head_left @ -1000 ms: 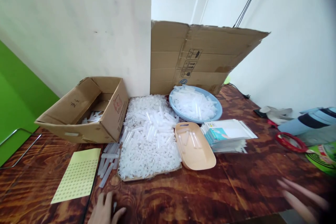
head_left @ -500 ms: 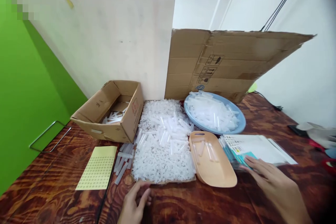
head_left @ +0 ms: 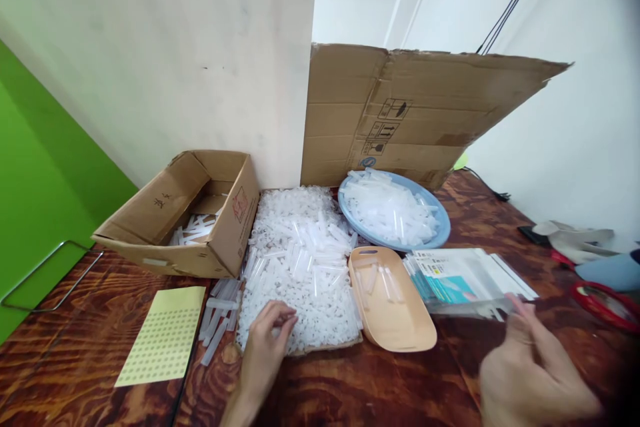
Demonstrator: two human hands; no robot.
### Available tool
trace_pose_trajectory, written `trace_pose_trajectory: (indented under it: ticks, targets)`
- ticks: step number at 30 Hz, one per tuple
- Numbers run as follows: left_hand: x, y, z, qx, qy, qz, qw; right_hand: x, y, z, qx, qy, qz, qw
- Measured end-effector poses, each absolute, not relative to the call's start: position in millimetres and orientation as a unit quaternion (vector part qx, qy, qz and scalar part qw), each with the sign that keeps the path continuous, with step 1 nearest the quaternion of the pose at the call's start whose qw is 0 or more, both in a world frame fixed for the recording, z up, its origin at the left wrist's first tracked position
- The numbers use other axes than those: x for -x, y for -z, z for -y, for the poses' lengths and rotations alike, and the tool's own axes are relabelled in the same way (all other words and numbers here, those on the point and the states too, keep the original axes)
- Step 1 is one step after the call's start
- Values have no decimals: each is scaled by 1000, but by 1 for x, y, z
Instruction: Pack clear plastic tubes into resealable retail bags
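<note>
Clear tubes: small, translucent, heaped in a flat pile.
Left hand: fingers curled narrowly onto the pile.
Right hand: thin plastic bag is pinched.

Glossy wood table — translucent plastic tubes, matt cardboard box.

Two bare hands enter from the lower edge of the head view. The left hand shows no glove, ring or wristband, and its visible wrist and forearm carry no sleeve. The right hand is likewise ungloved, appears partly blurred, and shows no jewellery or sleeve at the wrist
</note>
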State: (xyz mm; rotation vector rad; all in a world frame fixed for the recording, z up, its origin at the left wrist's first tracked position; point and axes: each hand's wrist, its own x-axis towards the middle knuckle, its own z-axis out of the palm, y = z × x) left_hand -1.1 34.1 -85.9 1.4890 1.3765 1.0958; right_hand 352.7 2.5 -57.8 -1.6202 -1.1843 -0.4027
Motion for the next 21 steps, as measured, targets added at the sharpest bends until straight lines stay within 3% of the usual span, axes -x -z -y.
trace_pose_trajectory:
  ticks: [3,5,7,9,13,14,18,21]
  targets:
    - [-8,82,-44,-572,-458,-541,413,-283,56,-6,602,178,542,560]
    - [-14,78,-47,-478,-460,-525,533,-241,57,-10,487,92,701,512]
    - [-16,75,-47,-347,-448,-494,660,-214,60,-16,360,2,838,411]
    - [-11,73,-47,-261,-462,-476,701,-210,65,-25,314,-68,868,380]
    - [13,76,-42,-255,-511,-483,664,-250,82,-53,492,-113,736,452]
    - [18,78,-40,-258,-512,-481,663,-262,87,-61,555,-105,711,420]
    - [27,91,-31,-284,-506,-495,647,-287,103,-78,702,-119,686,150]
    - [23,94,-27,-344,-483,-534,602,-284,109,-76,722,-117,675,99]
